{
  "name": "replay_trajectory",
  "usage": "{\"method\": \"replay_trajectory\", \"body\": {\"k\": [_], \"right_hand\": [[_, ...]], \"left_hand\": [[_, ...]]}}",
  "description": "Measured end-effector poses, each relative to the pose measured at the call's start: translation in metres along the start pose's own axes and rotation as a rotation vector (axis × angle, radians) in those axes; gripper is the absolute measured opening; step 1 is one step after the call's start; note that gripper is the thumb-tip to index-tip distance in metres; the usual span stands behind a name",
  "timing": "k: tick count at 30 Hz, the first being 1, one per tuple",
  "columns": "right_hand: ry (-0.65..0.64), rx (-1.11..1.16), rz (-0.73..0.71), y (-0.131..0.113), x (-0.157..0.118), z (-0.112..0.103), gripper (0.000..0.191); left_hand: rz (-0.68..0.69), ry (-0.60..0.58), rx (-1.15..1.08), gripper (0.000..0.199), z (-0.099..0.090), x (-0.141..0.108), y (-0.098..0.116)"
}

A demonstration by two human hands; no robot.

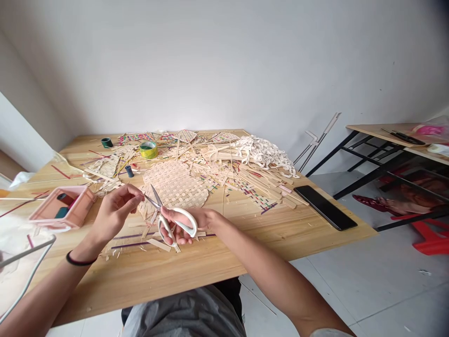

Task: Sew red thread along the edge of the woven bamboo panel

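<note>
On my head feed, I've got the right hand gripping white-handled scissors, fingers around the loops, blades narrowly parted. The left hand pinches thumb to fingertips right by the blade tips; what's between them, I can't tell. Just beyond lies the woven panel, its middle woven through. Scraps suggest cutting's partly done; how much remains, I can't judge.

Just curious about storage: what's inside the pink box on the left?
The pink box holds what look like two dark spools and something reddish, partly covered. They hide some of the bottom.
</note>
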State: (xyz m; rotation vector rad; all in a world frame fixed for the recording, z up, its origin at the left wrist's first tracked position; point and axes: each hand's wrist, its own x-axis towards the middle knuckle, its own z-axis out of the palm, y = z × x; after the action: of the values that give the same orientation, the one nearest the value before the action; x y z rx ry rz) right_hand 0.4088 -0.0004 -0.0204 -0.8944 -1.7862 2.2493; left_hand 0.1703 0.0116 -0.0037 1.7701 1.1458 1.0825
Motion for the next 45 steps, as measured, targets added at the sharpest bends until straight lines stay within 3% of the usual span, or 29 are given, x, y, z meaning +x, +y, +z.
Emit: {"method": "replay_trajectory", "body": {"k": [14, 23, 30, 45], "right_hand": [[-0.03, 0.019, -0.07, 0.007, 0.012, 0.0, 0.063], [-0.062, -0.01, -0.145, 0.018, 0.021, -0.006, 0.07], [-0.01, -0.022, -0.101, 0.015, 0.019, -0.005, 0.074], [0.059, -0.074, -0.167, 0.007, 0.012, 0.002, 0.072]], "left_hand": [[0.059, -0.07, 0.038, 0.023, 0.003, -0.002, 0.003], [0.109, -0.096, 0.038, 0.02, 0.003, -0.002, 0.003], [0.117, -0.106, 0.038, 0.019, 0.003, -0.001, 0.003], [0.114, -0.114, 0.016, 0.017, 0.003, -0.002, 0.005]]}}
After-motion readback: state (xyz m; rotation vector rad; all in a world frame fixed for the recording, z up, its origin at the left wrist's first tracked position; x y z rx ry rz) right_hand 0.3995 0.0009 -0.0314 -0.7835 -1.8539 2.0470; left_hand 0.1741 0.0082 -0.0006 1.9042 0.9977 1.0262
